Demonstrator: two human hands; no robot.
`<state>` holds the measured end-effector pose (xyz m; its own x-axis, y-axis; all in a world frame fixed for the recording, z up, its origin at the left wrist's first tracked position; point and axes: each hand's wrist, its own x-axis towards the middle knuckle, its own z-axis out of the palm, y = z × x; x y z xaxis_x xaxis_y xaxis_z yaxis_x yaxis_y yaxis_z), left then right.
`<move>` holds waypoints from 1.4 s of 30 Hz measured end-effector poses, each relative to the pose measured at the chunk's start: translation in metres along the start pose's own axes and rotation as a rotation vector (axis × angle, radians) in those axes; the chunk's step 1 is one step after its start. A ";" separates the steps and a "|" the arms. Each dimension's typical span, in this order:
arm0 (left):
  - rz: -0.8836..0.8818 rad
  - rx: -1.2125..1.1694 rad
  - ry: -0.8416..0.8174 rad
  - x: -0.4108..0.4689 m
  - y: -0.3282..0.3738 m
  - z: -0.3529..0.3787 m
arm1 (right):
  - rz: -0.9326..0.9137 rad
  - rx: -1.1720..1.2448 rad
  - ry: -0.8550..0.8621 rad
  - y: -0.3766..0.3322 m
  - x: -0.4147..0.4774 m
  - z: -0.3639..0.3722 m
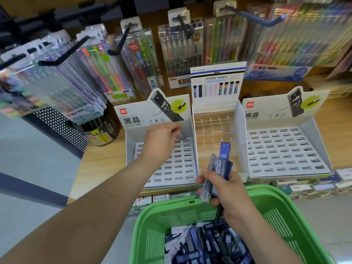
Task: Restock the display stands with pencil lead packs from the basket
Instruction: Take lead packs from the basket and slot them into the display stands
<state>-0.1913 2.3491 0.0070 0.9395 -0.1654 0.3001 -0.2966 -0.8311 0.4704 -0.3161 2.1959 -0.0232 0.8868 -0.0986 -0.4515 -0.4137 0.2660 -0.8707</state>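
The left hand [162, 141] is reaching over the left display stand [171, 168], its fingers pinching what looks like a single pack [180, 134] (blurred) above the back rows of slots. The right hand [226, 189] is gripping a fanned bundle of packs [219, 166] just above the green basket [262, 193], where the remaining lead packs [205, 244] are lying in a heap. The slots are looking narrow, so a tilted pack risks jamming or skidding across the tray. The bundle is fanning loosely too — one pack could slip and fall outside the basket.
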 end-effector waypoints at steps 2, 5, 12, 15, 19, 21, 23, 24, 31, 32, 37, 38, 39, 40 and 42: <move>0.098 0.032 -0.042 0.002 0.005 -0.001 | 0.017 0.018 0.011 -0.001 0.000 -0.004; 0.163 0.065 -0.117 0.004 0.007 -0.001 | 0.017 0.027 0.020 -0.002 0.000 -0.010; -0.062 -0.179 -0.061 0.015 0.008 0.010 | 0.025 0.073 0.004 0.001 0.003 -0.011; -0.096 -0.255 -0.076 0.012 0.007 0.011 | 0.034 0.076 0.000 0.002 0.002 -0.009; -0.007 -0.138 -0.101 0.007 -0.001 0.009 | 0.040 0.075 0.007 0.002 0.004 -0.009; 0.024 -0.021 -0.058 0.007 -0.001 0.007 | 0.045 0.091 0.005 0.001 0.004 -0.007; 0.060 0.028 -0.041 0.006 0.001 0.008 | 0.057 0.134 0.012 -0.002 0.003 -0.005; 0.063 0.030 -0.046 0.006 0.004 0.009 | 0.065 0.171 0.013 -0.004 0.003 -0.004; 0.027 0.082 -0.106 -0.005 0.017 -0.014 | 0.123 0.394 0.003 -0.012 -0.006 0.010; -0.035 0.000 -0.159 -0.009 0.022 -0.021 | 0.113 0.403 0.011 -0.013 -0.006 0.012; -0.394 -0.438 -0.820 -0.038 0.044 -0.053 | 0.071 0.527 0.141 -0.022 -0.005 0.018; -0.376 -0.449 -0.856 -0.046 0.048 -0.055 | 0.065 0.534 0.167 -0.024 -0.005 0.020; -0.367 -0.481 -0.854 -0.053 0.052 -0.055 | 0.061 0.535 0.184 -0.025 -0.005 0.022; -0.368 -0.518 -0.818 -0.057 0.055 -0.054 | 0.060 0.532 0.188 -0.026 -0.006 0.024; -0.350 -0.531 -0.734 -0.059 0.055 -0.050 | 0.067 0.529 0.185 -0.024 -0.006 0.028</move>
<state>-0.2721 2.3397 0.0570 0.8091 -0.3941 -0.4359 0.1506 -0.5780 0.8020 -0.3060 2.2175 0.0057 0.7917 -0.2184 -0.5706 -0.2662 0.7172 -0.6440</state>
